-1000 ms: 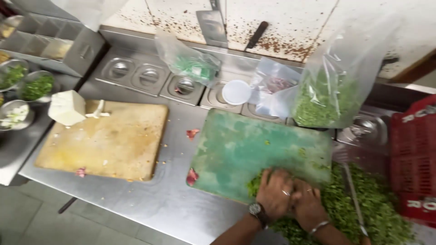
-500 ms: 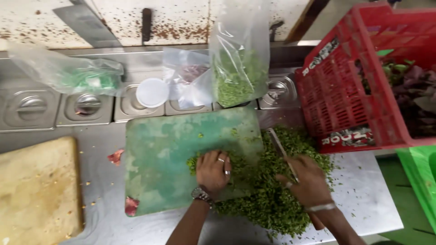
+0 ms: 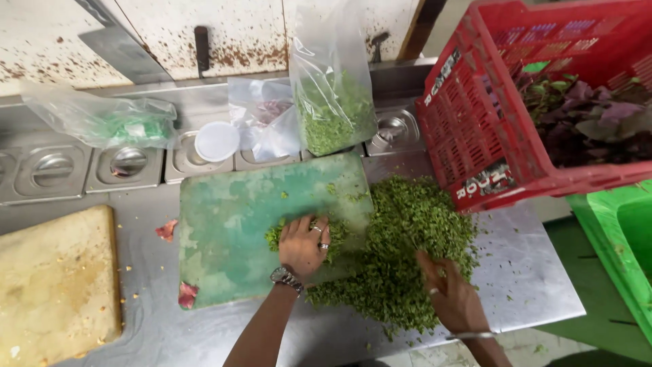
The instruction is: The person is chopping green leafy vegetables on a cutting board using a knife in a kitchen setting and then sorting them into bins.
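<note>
The worn green plastic cutting board point(image 3: 238, 224) looks matt and scuffed, with pale scratched patches. Under it the brushed stainless steel counter point(image 3: 530, 272) gives a dull sheen. The heap of finely chopped green herbs point(image 3: 401, 251) is loose and leafy. The clear thin plastic bag point(image 3: 333, 81) is glossy and crinkled. The red moulded plastic crate point(image 3: 489, 115) is smooth latticework, and the pale wooden chopping board point(image 3: 54, 285) looks rough and stained.

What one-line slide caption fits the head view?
Left hand and right hand gather chopped green herbs off a green cutting board beside a red crate.
</note>
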